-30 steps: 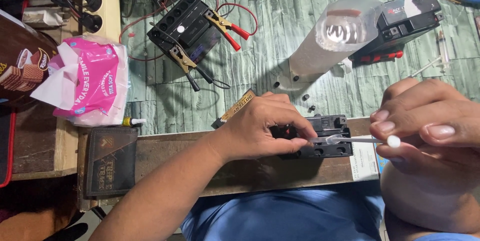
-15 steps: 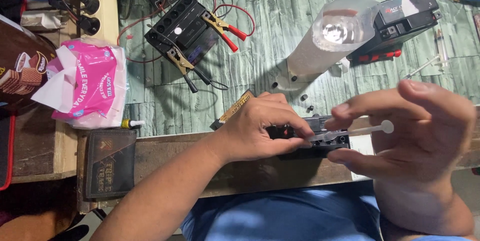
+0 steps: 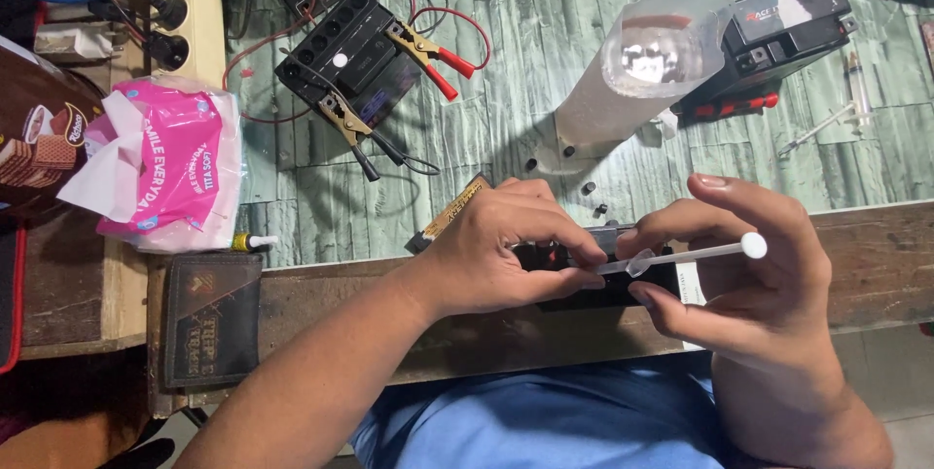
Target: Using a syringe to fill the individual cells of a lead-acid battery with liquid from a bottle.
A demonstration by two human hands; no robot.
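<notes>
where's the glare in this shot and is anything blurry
Head view: the strongest glare sits on the top of the clear plastic bottle; light is otherwise even and soft. The left hand, right hand and syringe look sharp, with no obvious motion blur.

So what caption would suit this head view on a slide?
Left hand steadies a small black battery on a wooden plank while the right hand holds a syringe.

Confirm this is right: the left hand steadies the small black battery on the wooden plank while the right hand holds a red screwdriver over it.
One detail is off. In the head view the right hand holds a clear syringe with a white plunger, not a red screwdriver. The rest stands: the left hand steadies the small black battery on the wooden plank.
</notes>
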